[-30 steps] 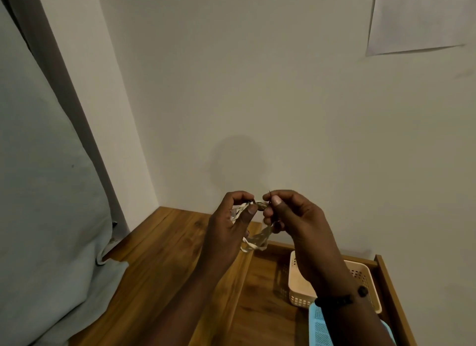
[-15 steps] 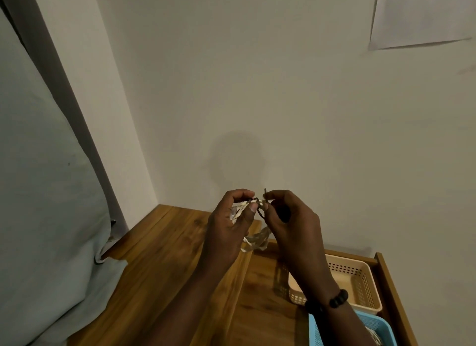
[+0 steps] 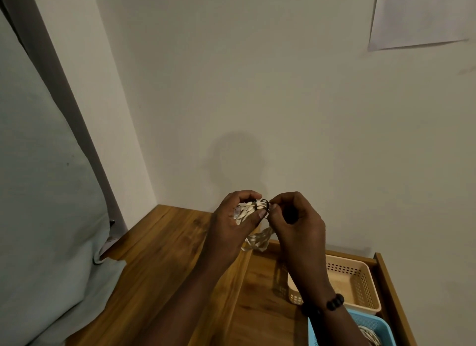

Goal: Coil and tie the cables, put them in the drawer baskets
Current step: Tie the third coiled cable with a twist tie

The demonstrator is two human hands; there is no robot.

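The left hand (image 3: 231, 224) curls its thumb and fingers round a bunch of white flat cable loops (image 3: 249, 209), gripping it up in the air, above the near edge of the wooden drawer (image 3: 260, 289). The right hand (image 3: 296, 220) is just beside it, and its thumb and first finger pinch a thin black tie (image 3: 265, 207) that goes round the bunch. The two hands almost touch.

The cable looks pale and shiny, with many strands lying side by side. The top part of the bunch runs left to right between the two hands. The rest bends down and hangs in loops under the hands, pointing toward the drawer. The ends of the cable are hidden, so I cannot tell where they are.

Under the right wrist, which wears a bracelet of dark round beads (image 3: 334, 301), a peach plastic basket with little holes (image 3: 358, 281) sits in the drawer. The arm covers its left part. Just in front of it is a light blue plastic basket (image 3: 381, 325) with some pale cable inside. To the left is a brown wooden tabletop (image 3: 159, 247). A pale green cloth (image 3: 43, 191) hangs over its left side. Behind all this is a plain white wall (image 3: 257, 88) with a white sheet of paper (image 3: 419, 16) stuck up high on the right.
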